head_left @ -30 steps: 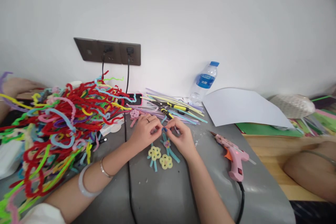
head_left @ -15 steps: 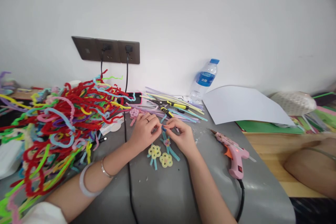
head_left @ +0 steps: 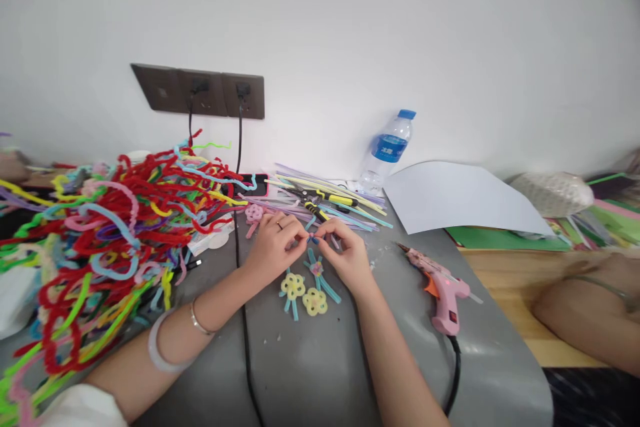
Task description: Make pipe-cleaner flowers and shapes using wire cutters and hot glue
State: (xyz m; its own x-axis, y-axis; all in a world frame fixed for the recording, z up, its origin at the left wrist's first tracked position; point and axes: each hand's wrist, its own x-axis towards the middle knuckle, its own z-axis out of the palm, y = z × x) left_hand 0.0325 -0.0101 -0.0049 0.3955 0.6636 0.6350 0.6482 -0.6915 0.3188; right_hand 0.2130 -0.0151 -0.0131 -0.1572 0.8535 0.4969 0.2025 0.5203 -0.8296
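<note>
My left hand (head_left: 274, 248) and my right hand (head_left: 345, 254) meet over the grey table (head_left: 310, 360), fingertips pinched together on a small blue pipe-cleaner piece (head_left: 313, 239). Just below the hands lie two yellow pipe-cleaner flowers (head_left: 293, 286) (head_left: 315, 302) with blue stems and a blue one with a pink centre (head_left: 317, 269). A pink flower (head_left: 253, 213) lies beyond my left hand. My left wrist wears a pale bangle and a thin bracelet.
A big tangle of coloured pipe cleaners (head_left: 105, 227) fills the left. Straight pastel stems and yellow-handled cutters (head_left: 325, 200) lie behind my hands. A pink glue gun (head_left: 443, 293), water bottle (head_left: 387, 152), white paper (head_left: 460, 200), wall sockets (head_left: 200, 90). Another person's arm (head_left: 585, 313) rests at right.
My hands stay pinched on the blue piece, shifting slightly up in the picture as the view drifts. The other person's arm at right moved a little.
</note>
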